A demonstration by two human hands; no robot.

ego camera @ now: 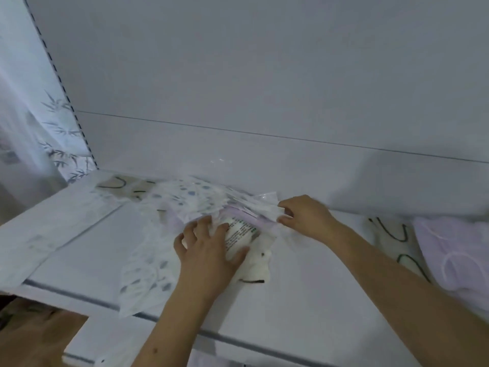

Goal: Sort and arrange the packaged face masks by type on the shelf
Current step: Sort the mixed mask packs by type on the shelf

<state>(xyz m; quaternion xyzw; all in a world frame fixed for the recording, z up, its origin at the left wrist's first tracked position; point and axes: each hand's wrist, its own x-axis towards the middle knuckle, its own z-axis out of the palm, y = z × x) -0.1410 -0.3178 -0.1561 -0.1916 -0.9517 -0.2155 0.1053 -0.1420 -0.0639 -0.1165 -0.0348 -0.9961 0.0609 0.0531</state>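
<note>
Clear plastic, crinkled: a fanned stack of mask packets [211, 205] sits mid-frame on the white shelf [304, 300], both hands on it.

Right hand [304, 218], centre-right of frame: thumb and forefinger pinch the right ends of the packets, narrow grip, other fingers curled in behind. Packet edges bunch together at the pinch.

Left hand [209, 247], centre: fingers spread and mostly straight, palm down, pressing on a white packet with black printed text [240, 234]. Thumb lies along the packet's lower right edge. Looks like flat contact, not a closed grip, though blur leaves some doubt.

Stack content: blue-dotted white packets on top and trailing down-left toward the shelf's front edge [148, 271]; a lilac layer [246, 215] shows between the hands.

Outward: beige masks with dark ear loops [121, 185] at upper-left of the pile, against the back panel [264, 88]. Right edge of frame: another beige pair with dark loops [391, 234], then a lilac mask pile [455, 250] just beside it.

Far left: sheer curtain with bamboo print [53, 128] beyond the slotted shelf upright [66, 94].
</note>
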